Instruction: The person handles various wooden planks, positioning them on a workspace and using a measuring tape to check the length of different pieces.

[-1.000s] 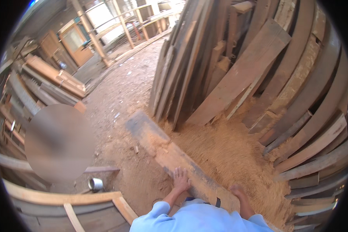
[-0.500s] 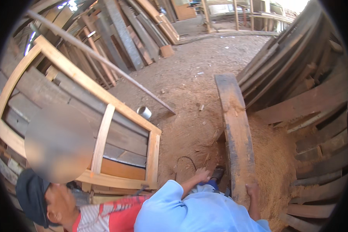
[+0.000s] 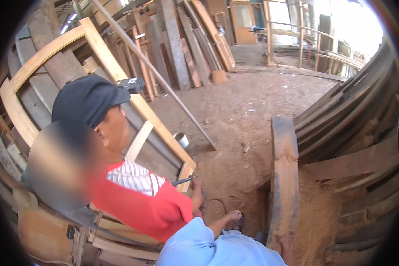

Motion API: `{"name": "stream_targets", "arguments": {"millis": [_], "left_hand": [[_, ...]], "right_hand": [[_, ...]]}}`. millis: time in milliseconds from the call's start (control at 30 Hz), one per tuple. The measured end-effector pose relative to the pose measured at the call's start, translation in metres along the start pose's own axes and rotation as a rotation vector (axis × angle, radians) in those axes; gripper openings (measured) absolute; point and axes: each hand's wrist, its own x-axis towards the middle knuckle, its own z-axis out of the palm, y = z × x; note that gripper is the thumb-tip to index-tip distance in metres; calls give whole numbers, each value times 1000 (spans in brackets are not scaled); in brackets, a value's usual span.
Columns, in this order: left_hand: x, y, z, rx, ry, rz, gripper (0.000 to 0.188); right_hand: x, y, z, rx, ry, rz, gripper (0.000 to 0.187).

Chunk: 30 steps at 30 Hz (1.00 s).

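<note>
A long thick wooden plank (image 3: 284, 177), darkened along its edges, stretches away from me on the right. My right hand (image 3: 286, 241) is closed on its right edge near my body. To the left of the plank, my left hand (image 3: 233, 216) hovers over the ground near a dark shoe, its fingers curled; whatever may be in them is too small to make out. Close on my left bends a co-worker in a red shirt (image 3: 153, 213) and dark cap, whose hand (image 3: 197, 188) is by a dark rod-like tool (image 3: 181, 181).
A pale wooden frame (image 3: 115, 62) leans behind the co-worker, and a slanting pole (image 3: 164, 84) comes down past it. A metal can (image 3: 181, 140) stands near the pole's foot. Sawdust (image 3: 317, 213) is heaped right of the plank; stacked boards (image 3: 363, 97) rise beyond it.
The view has tilted up and turned left. The co-worker has risen and come closer, now showing a hand near a dark tool. My right hand stays at the plank's near end.
</note>
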Motion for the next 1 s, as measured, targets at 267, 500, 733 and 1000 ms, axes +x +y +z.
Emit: {"name": "stream_targets", "arguments": {"millis": [267, 500, 733, 1000], "left_hand": [[-3, -17, 7, -323, 7, 110, 33], [-49, -131, -6, 161, -177, 136, 32], [-30, -117, -22, -581, -291, -303, 30], [80, -43, -119, -392, 141, 0, 38]], "right_hand": [[32, -22, 31, -125, -61, 253, 129], [36, -19, 21, 33, -28, 210, 101], [111, -72, -12, 301, 44, -105, 93], [120, -202, -60, -130, -85, 307, 117]]}}
